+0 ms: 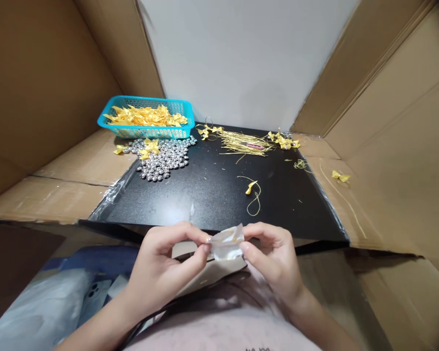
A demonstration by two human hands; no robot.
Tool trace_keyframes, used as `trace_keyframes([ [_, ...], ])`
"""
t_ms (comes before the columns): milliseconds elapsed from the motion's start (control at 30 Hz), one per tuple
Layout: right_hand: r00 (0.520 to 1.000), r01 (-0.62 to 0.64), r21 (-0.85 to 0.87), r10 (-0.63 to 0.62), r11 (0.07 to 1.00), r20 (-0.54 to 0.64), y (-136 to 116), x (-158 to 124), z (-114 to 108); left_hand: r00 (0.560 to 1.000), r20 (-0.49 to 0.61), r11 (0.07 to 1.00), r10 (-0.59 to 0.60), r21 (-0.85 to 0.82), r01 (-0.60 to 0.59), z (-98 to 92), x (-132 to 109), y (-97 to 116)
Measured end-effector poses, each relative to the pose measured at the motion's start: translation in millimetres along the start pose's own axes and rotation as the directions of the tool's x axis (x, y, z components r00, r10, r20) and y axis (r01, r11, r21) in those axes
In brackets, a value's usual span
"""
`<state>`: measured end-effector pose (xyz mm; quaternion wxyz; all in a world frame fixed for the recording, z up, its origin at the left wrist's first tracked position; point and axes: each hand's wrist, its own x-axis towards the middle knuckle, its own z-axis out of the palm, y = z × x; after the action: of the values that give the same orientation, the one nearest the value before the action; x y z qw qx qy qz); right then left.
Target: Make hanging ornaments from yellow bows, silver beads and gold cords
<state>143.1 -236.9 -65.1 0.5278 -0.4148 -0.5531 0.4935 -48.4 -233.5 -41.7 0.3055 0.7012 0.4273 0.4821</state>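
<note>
A small whitish, translucent packet [227,243] is stretched between my two hands, just in front of the table's near edge. My left hand [173,258] pinches its left end between thumb and forefinger. The right end is pinched the same way by my right hand [272,258]. Something yellowish shows faintly on or through the packet; I cannot make out what it is. Beyond my hands, on the black table [205,204], lies a yellow ribbon bow [251,187] with a looped gold cord [255,207].
A turquoise basket [149,132] of yellow bows stands at the back left. Silver beads [164,161] spread before it. Gold cord pieces [237,144] and a pink strip [255,146] lie at the back, with more bows [283,141] to their right. Cardboard walls [398,97] flank the table.
</note>
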Motion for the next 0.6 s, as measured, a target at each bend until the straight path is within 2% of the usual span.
trace_keyframes([
  [167, 0.997, 0.076, -0.006, -0.076, 0.997, -0.012, 5.6, 0.2, -2.2, 0.995, 0.052, 0.992, -0.083, -0.094, 0.088, -0.8, 3.2, 1.6],
  [233, 0.985, 0.172, -0.031, -0.172, 0.985, 0.0, 6.1, -0.1, -2.6, 0.992, 0.051, 0.983, -0.112, -0.142, 0.119, -0.5, 3.5, 1.3],
  [333, 0.927, 0.375, -0.103, -0.375, 0.921, 0.015, 4.0, 0.0, -1.9, 0.989, 0.043, 0.97, -0.14, -0.195, 0.146, 0.9, 2.7, 1.1],
  [433, 0.882, 0.467, -0.137, -0.47, 0.873, 0.011, 2.9, 0.3, 0.6, 0.993, 0.016, 0.969, -0.117, -0.218, 0.118, 2.9, 0.9, 1.6],
  [600, 0.882, 0.467, -0.125, -0.471, 0.875, 0.002, 5.6, -1.0, 0.0, 1.0, 0.0, 0.984, 0.014, -0.177, -0.014, 1.7, -3.4, -1.4],
])
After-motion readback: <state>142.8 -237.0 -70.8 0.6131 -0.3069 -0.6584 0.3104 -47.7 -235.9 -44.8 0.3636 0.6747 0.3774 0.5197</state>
